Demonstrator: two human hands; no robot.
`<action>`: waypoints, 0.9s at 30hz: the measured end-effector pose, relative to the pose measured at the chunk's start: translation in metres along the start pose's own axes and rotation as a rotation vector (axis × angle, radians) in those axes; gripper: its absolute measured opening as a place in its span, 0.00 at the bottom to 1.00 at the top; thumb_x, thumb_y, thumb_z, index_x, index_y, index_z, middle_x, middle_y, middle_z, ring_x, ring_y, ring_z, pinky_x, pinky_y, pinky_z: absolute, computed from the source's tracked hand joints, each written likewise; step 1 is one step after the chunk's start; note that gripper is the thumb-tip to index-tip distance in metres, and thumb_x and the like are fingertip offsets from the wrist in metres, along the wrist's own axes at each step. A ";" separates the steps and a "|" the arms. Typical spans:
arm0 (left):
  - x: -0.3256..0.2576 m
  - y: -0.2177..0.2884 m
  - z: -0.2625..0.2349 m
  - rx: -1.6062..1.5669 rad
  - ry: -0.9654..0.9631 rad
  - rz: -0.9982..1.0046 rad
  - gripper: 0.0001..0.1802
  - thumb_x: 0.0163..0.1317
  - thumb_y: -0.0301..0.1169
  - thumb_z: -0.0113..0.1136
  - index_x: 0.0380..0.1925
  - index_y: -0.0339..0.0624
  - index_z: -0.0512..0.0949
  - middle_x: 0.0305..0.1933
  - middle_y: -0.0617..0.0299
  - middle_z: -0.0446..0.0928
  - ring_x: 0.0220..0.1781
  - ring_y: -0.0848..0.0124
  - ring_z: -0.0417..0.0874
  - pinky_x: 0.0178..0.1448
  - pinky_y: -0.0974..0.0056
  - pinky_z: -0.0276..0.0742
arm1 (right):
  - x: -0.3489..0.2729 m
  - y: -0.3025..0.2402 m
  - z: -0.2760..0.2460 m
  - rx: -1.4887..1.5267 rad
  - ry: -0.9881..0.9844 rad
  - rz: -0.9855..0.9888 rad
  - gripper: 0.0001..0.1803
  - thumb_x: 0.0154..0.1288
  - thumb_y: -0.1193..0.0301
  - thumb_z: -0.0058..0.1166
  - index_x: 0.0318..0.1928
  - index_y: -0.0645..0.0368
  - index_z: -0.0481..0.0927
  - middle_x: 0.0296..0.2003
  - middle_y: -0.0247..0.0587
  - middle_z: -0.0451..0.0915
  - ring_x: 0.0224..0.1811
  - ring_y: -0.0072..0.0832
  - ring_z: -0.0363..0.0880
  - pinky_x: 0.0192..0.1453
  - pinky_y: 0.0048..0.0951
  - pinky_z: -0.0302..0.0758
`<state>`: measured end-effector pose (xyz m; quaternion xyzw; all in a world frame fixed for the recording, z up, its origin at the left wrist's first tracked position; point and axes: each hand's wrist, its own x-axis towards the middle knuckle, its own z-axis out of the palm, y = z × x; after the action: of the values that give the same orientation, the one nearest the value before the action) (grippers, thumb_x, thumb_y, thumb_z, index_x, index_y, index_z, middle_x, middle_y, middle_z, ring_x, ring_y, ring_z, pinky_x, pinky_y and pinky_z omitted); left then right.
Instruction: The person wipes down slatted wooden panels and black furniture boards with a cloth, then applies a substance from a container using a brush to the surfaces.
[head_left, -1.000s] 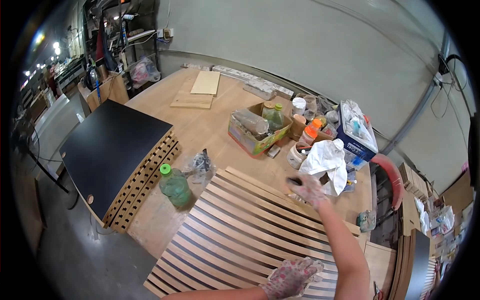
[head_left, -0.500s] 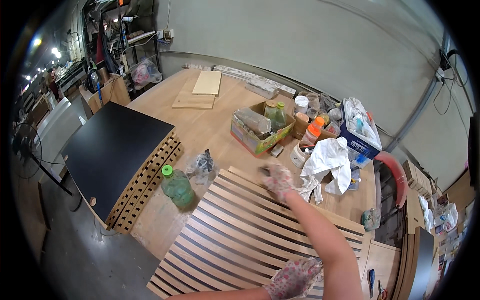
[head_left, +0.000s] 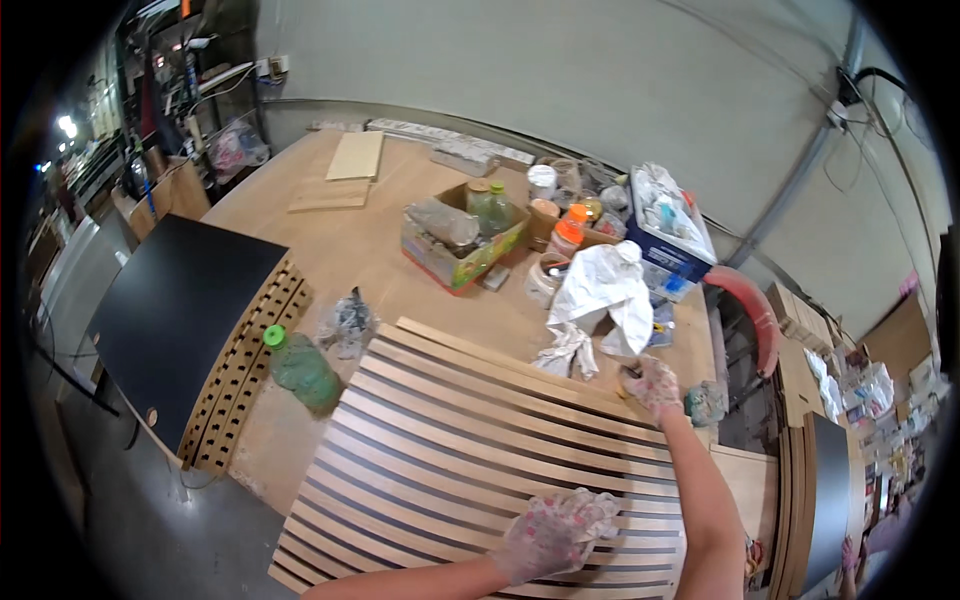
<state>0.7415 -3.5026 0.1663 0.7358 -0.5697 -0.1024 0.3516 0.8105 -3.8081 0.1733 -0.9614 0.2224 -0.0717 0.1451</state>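
Note:
A slatted wooden panel point(head_left: 480, 430), with pale strips and dark gaps between them, lies on the workbench in front of me. My left hand point(head_left: 545, 540), in a pale pink-patterned glove, rests over the panel's near part. Its fingers are bunched around what looks like a crumpled whitish cloth point(head_left: 597, 512). My right hand point(head_left: 657, 387), gloved the same way, is at the panel's far right corner. Its fingers close around a small brownish thing point(head_left: 631, 374), mostly hidden and too small to name.
A green-capped bottle point(head_left: 305, 372) stands left of the panel, by stacked black boards point(head_left: 190, 310). Beyond are a carton of bottles point(head_left: 455, 265), white cloth point(head_left: 605, 290), a blue box point(head_left: 665, 265) and a small jar point(head_left: 706, 403). Another person's sleeve point(head_left: 893, 525) shows far right.
My right hand has moved right along the panel's far edge, from near its middle to the right corner. My left hand has come slightly up and left over the slats. The whole view has shifted.

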 end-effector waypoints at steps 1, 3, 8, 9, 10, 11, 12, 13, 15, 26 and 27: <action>0.001 -0.001 0.002 -0.007 -0.010 0.021 0.33 0.52 0.40 0.61 0.61 0.54 0.69 0.60 0.55 0.73 0.52 0.57 0.78 0.53 0.53 0.72 | 0.000 -0.001 -0.002 -0.008 0.062 0.034 0.18 0.59 0.57 0.59 0.42 0.56 0.84 0.37 0.49 0.84 0.41 0.43 0.83 0.46 0.39 0.78; 0.002 -0.001 0.005 0.135 0.090 -0.005 0.26 0.53 0.42 0.60 0.55 0.55 0.76 0.49 0.61 0.77 0.44 0.61 0.80 0.47 0.57 0.73 | 0.001 -0.073 -0.002 0.127 0.148 -0.135 0.19 0.58 0.57 0.59 0.44 0.55 0.82 0.38 0.45 0.85 0.41 0.39 0.84 0.44 0.39 0.78; 0.007 0.011 -0.017 0.033 -0.010 -0.035 0.25 0.50 0.39 0.63 0.51 0.50 0.77 0.55 0.57 0.76 0.49 0.60 0.80 0.51 0.56 0.72 | 0.018 -0.076 0.045 -0.256 0.217 -0.366 0.18 0.59 0.60 0.54 0.45 0.57 0.81 0.42 0.52 0.80 0.47 0.44 0.79 0.47 0.42 0.76; 0.006 0.011 -0.017 0.024 0.043 -0.015 0.24 0.49 0.39 0.64 0.49 0.50 0.78 0.53 0.58 0.77 0.49 0.60 0.80 0.51 0.56 0.72 | 0.009 -0.060 0.036 -0.163 0.156 -0.284 0.16 0.59 0.60 0.54 0.43 0.57 0.82 0.40 0.52 0.81 0.44 0.44 0.80 0.46 0.42 0.77; 0.007 0.010 -0.017 0.015 0.102 0.005 0.23 0.48 0.38 0.65 0.47 0.49 0.79 0.52 0.58 0.78 0.49 0.61 0.80 0.50 0.56 0.72 | 0.000 -0.042 0.024 -0.072 0.099 -0.207 0.16 0.60 0.61 0.54 0.41 0.57 0.84 0.38 0.51 0.82 0.42 0.44 0.81 0.45 0.42 0.77; 0.009 0.010 -0.015 0.008 0.101 0.021 0.23 0.48 0.38 0.65 0.47 0.49 0.79 0.52 0.58 0.78 0.49 0.61 0.80 0.50 0.56 0.72 | -0.010 -0.007 0.007 -0.074 0.092 -0.136 0.15 0.60 0.60 0.54 0.39 0.57 0.84 0.36 0.50 0.82 0.40 0.44 0.82 0.45 0.41 0.78; 0.008 0.006 -0.009 0.027 0.107 0.026 0.23 0.47 0.39 0.65 0.46 0.49 0.79 0.51 0.59 0.78 0.48 0.61 0.80 0.50 0.57 0.72 | -0.022 0.038 -0.007 -0.069 0.079 -0.071 0.15 0.60 0.59 0.55 0.38 0.57 0.85 0.34 0.49 0.83 0.39 0.44 0.83 0.44 0.40 0.79; 0.007 0.006 -0.006 0.049 0.109 0.031 0.22 0.47 0.39 0.66 0.45 0.49 0.79 0.51 0.59 0.78 0.48 0.61 0.80 0.50 0.57 0.72 | -0.032 0.076 -0.024 -0.047 0.010 0.035 0.14 0.59 0.60 0.57 0.38 0.56 0.84 0.33 0.49 0.83 0.38 0.43 0.83 0.43 0.41 0.79; 0.011 0.005 -0.006 -0.008 0.077 0.019 0.23 0.46 0.39 0.66 0.45 0.50 0.79 0.51 0.60 0.78 0.48 0.60 0.79 0.51 0.56 0.72 | -0.046 0.114 -0.048 -0.034 -0.056 0.150 0.13 0.58 0.61 0.59 0.37 0.56 0.84 0.33 0.49 0.83 0.37 0.42 0.84 0.42 0.42 0.79; 0.009 0.015 0.002 0.034 0.069 -0.069 0.24 0.43 0.35 0.68 0.45 0.50 0.80 0.52 0.59 0.77 0.52 0.58 0.76 0.57 0.55 0.70 | -0.077 0.185 -0.070 -0.281 0.235 0.013 0.16 0.50 0.55 0.62 0.32 0.53 0.85 0.31 0.47 0.83 0.37 0.43 0.83 0.43 0.40 0.79; 0.007 0.015 0.002 0.027 0.067 -0.086 0.24 0.44 0.35 0.67 0.46 0.50 0.80 0.53 0.58 0.77 0.53 0.56 0.76 0.58 0.54 0.70 | -0.085 0.182 -0.079 -0.214 0.196 0.079 0.16 0.54 0.58 0.61 0.40 0.52 0.83 0.36 0.49 0.82 0.41 0.46 0.82 0.45 0.44 0.77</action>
<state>0.7313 -3.5112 0.1755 0.7672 -0.5268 -0.0848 0.3558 0.6448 -3.9462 0.1851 -0.9503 0.2795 -0.1356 0.0220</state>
